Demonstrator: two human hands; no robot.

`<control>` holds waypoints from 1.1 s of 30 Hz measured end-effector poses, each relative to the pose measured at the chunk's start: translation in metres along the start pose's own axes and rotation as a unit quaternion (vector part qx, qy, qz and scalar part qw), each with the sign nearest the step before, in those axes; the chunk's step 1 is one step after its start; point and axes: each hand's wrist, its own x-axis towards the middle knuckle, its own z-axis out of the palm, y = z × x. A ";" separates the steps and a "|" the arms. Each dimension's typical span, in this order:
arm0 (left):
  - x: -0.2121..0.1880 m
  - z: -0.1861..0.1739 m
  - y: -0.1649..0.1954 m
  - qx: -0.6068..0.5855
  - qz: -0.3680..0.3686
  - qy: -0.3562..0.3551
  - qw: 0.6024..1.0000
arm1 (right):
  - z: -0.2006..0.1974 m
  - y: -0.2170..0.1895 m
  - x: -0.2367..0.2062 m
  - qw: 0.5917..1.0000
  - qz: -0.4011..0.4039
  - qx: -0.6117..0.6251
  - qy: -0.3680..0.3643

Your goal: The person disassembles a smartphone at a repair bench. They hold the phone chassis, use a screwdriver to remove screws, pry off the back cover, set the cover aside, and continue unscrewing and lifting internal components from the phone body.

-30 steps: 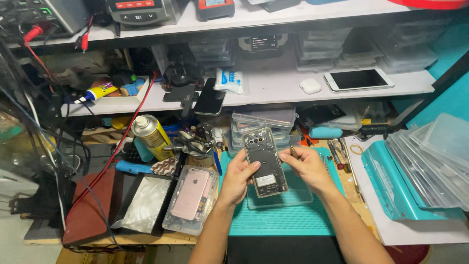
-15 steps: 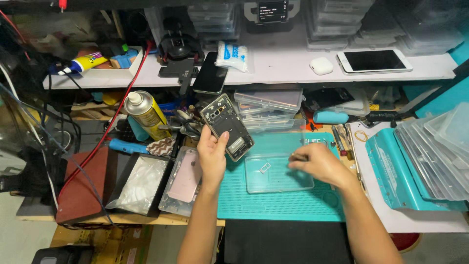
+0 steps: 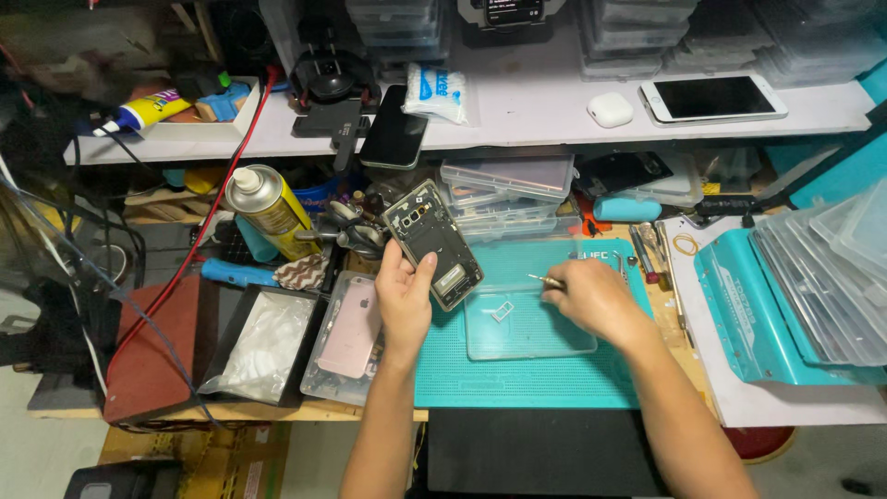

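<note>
Clutter crowds a narrow workshop bench (image 3: 370,411) seen from the head camera, its middle covered by a teal work mat (image 3: 527,374), with a white shelf (image 3: 554,115) running above at the back.

On the mat lies a shallow clear plastic tray (image 3: 527,323), directly below and between both grips. The left hand (image 3: 405,300) is clenched around the lower edge of an opened phone (image 3: 432,243), which is tilted, bare inner side up, and rises above and away from that grip. The right hand (image 3: 591,298) pinches a thin metal tool (image 3: 545,279) whose tip pokes out leftward from the grip, over the tray's upper edge; phone and tool are near but apart.

Just left of the left grip a pink phone (image 3: 351,325) lies in a clear case, beside a black tray (image 3: 259,344) of white material. Further up and left stand a yellow spray can (image 3: 266,211) and a blue-handled tool (image 3: 238,273). Stacked clear boxes (image 3: 508,189) sit behind the held phone. Well right of the right grip is a teal rack (image 3: 767,305) of clear sheets. On the shelf rest a dark phone (image 3: 394,129), a white earbud case (image 3: 610,110) and a white phone (image 3: 713,98).
</note>
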 end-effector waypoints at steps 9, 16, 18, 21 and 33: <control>0.002 0.010 -0.001 0.010 -0.004 0.006 1.000 | -0.006 0.015 -0.001 0.999 -0.023 -0.002 0.042; -0.004 0.007 -0.004 0.006 -0.022 0.005 1.000 | 0.010 0.007 0.003 0.986 -0.146 0.053 0.069; -0.005 0.004 -0.005 0.013 -0.016 0.010 1.000 | 0.009 0.008 -0.001 0.991 -0.118 0.032 0.058; -0.004 0.003 -0.007 0.015 -0.008 0.018 1.000 | 0.012 0.005 -0.006 0.997 -0.072 0.004 0.040; -0.008 0.006 -0.015 0.016 0.009 0.037 0.999 | 0.001 -0.002 -0.017 0.979 -0.142 0.073 0.130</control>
